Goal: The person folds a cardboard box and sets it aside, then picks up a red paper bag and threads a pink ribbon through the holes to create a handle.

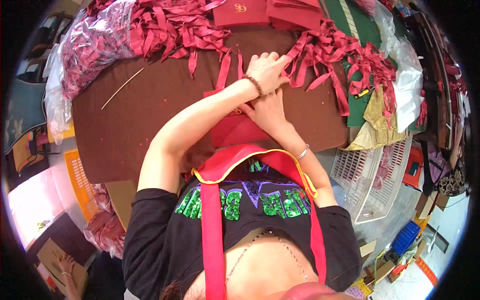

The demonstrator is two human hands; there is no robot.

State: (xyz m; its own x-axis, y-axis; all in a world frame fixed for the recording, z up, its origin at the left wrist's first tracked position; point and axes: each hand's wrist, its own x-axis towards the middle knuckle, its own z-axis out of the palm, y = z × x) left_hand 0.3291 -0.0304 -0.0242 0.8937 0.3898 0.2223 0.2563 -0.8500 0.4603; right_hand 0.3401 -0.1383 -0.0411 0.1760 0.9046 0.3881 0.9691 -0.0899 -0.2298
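A flat red fabric piece [239, 131] with a gold print lies on the brown table in front of my chest, partly under my hands. My left hand [267, 73], with a dark beaded bracelet at the wrist, is bent over with curled fingers just beyond the piece. Close below it and touching it is my right hand [268, 113], its thumb side at the red piece and its other fingers mostly covered. Whatever is between the fingers is hidden. Beside my left hand a red ribbon strip [224, 71] hangs toward the red piece.
Heaps of red ribbons [167, 27] lie along the far side, some in a clear plastic bag [95, 52]. Stacked red fabric pieces [241, 12] sit at the far middle. A thin stick [122, 89] rests on the left. White plastic crates [372, 170] stand right of the brown table [125, 135].
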